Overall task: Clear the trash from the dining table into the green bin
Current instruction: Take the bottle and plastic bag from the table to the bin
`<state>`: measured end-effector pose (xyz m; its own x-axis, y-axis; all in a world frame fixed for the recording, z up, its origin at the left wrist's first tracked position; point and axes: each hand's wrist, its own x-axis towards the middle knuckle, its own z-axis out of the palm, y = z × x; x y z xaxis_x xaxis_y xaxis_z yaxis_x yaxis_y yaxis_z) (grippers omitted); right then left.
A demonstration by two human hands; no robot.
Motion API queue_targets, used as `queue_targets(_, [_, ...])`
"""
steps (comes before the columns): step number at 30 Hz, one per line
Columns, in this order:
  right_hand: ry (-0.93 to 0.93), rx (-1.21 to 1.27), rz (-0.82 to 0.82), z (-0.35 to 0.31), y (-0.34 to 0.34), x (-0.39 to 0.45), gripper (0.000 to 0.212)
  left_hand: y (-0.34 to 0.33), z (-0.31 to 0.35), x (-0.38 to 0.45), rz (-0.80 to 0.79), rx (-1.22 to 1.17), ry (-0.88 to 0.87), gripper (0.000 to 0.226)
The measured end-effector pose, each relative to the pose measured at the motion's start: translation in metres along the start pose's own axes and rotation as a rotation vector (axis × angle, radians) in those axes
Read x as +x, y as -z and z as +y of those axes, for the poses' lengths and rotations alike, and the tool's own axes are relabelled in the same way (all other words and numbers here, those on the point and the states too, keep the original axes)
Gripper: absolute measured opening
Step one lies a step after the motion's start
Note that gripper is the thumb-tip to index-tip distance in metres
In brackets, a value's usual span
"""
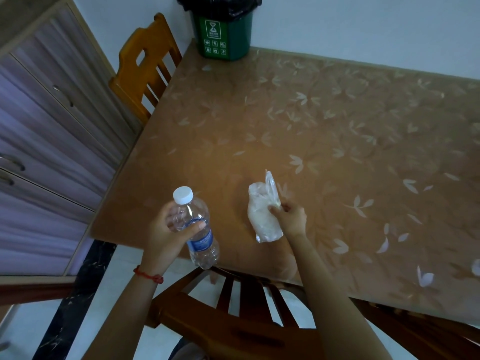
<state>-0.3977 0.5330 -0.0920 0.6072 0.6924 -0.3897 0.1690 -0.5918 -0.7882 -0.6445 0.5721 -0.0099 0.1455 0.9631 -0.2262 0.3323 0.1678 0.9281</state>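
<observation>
1. Brown leaf-patterned bench (337,120) against a pale wall; green bin (224,35) standing at its far corner, toward 12 o'clock, black liner in place.
2. Both visible trash items lifted, neither binned yet; carry to the bin left, by judgement roughly halfway.
3. Clear bottle (195,227), capped and looking empty, wrapped by left hand (168,235), fingers (193,226) curled round its upper body.
4. Crumpled plastic bag (262,214) pinched at its top by right hand (289,218), fingers narrow, at 3 o'clock of the bottle.
</observation>
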Motion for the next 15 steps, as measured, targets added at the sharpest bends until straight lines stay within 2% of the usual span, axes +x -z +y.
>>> queue_targets(10, [0.062, 0.118, 0.056, -0.026, 0.011, -0.033, 0.023, 0.015, 0.003, -0.001, 0.016, -0.036, -0.045, 0.048])
queue_targets(15, [0.146, 0.149, 0.054, -0.043, 0.009, -0.06, 0.019, 0.032, 0.006, -0.004, 0.065, -0.071, -0.085, 0.046])
